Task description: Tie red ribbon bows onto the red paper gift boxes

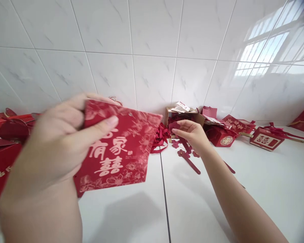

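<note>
My left hand grips a red paper gift box with pale flowers and white Chinese characters, its thumb lying across the printed face. The box is held up above the white tabletop, and its far side is hidden. Farther off on the right, my right hand pinches a dark red flower-ended strap between thumb and fingertips. Below that hand, several more dark red flower straps lie loose on the table. A heap of red ribbon sits just left of them.
An open cardboard box with red pieces inside stands against the tiled wall. Right of it are small red boxes, one a double-happiness box with a ribbon. At far left are red boxes. A dark seam splits the white table.
</note>
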Motion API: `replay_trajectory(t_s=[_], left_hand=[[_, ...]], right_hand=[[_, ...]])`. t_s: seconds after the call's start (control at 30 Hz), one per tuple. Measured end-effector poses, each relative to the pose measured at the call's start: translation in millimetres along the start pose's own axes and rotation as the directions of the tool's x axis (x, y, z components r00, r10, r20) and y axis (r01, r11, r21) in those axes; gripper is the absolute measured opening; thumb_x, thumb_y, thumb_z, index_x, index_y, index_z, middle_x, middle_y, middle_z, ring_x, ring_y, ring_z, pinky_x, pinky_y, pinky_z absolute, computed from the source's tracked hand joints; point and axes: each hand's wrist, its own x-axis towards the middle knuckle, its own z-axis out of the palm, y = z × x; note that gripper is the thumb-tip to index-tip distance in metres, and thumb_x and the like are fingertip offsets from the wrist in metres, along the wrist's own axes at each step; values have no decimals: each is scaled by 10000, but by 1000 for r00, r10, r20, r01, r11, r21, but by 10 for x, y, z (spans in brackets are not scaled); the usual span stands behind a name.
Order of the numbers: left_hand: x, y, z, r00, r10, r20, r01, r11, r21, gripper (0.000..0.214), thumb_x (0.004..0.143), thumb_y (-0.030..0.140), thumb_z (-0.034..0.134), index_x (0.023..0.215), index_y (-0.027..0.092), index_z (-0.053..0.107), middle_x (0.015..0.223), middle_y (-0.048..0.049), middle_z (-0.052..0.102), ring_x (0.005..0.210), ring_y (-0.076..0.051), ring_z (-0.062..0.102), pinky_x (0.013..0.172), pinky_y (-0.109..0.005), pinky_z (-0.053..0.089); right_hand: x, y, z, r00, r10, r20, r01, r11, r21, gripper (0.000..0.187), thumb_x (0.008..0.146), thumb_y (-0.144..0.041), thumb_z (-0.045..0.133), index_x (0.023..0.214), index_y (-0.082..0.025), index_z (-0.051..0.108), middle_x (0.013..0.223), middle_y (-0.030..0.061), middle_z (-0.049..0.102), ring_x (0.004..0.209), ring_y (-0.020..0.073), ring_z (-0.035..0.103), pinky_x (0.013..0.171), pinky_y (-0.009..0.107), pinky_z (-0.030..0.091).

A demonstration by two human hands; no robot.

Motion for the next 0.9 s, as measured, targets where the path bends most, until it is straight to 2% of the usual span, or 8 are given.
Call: replay_trajectory(t_s=[0.07, 0.13, 0.2, 0.27, 0.4, 0.6, 0.73, 0.9], left_hand=[[2, 24, 123, 977, -78, 198, 78, 997, 11, 133, 783, 181, 684, 903, 146, 640, 831, -4, 721, 670, -131, 672, 553, -185, 553], [1, 7, 205, 909, -141, 392, 146, 989, 18, 118, 821, 186, 639, 937, 166, 644, 978, -32, 722, 832, -175, 694, 675, -229, 584], [-4, -33, 246, 859, -130, 495, 145, 989, 7, 130, 837, 187, 618, 964, 187, 644, 1148, -47, 677, 977, -201, 672, 773, -254, 580], [-10, -70, 259, 827, -115, 551, 138, 990, -1, 140, 844, 191, 610, 980, 202, 638, 1257, -53, 621, 1028, -211, 656, 802, -265, 577], [-12, -74, 244, 801, -123, 586, 168, 986, -22, 109, 871, 205, 579, 973, 216, 616, 1329, -49, 570, 996, -198, 669, 763, -250, 584], [-16, -45, 234, 816, -74, 574, 103, 995, -19, 113, 875, 192, 575, 980, 213, 611, 1294, -53, 598, 1108, -225, 619, 864, -294, 560], [-52, -52, 269, 781, -42, 623, 44, 999, 12, 123, 890, 200, 553, 1003, 214, 600, 1316, -60, 579, 1177, -223, 570, 963, -326, 503], [-71, -39, 269, 791, -62, 609, 35, 998, 56, 84, 899, 247, 544, 970, 228, 586, 1336, -34, 555, 1151, -212, 576, 851, -258, 533]], right_hand=[[-86, -198, 67, 1000, -17, -2, 17, 976, 219, 273, 652, -290, 798, 847, -192, 634, 806, 5, 696, 760, 156, 668, 707, 291, 557], [-183, -368, 130, 999, -39, -15, 42, 955, 294, 235, 662, -272, 799, 809, -213, 624, 754, -25, 675, 703, 137, 651, 646, 268, 552], [-275, -505, 188, 998, -51, -27, 57, 946, 320, 212, 678, -258, 792, 804, -225, 625, 748, -27, 674, 671, 140, 645, 592, 269, 547], [-349, -607, 234, 998, -56, -24, 61, 940, 337, 194, 690, -238, 783, 815, -229, 635, 763, -16, 686, 653, 146, 645, 558, 274, 541], [-416, -708, 277, 998, -68, -18, 69, 925, 374, 163, 693, -201, 777, 796, -223, 652, 759, 2, 701, 653, 151, 652, 563, 281, 544], [-413, -714, 305, 980, -63, -186, 127, 926, 356, 179, 678, -234, 792, 789, -220, 652, 784, 9, 700, 681, 154, 652, 610, 290, 562], [-445, -731, 327, 987, -66, -148, 116, 926, 360, 171, 690, -230, 784, 812, -225, 665, 770, 8, 694, 656, 147, 641, 578, 272, 547], [-503, -761, 304, 992, -124, -35, 127, 916, 381, 182, 733, -247, 753, 903, -258, 691, 842, 12, 697, 747, 157, 650, 652, 278, 549]])
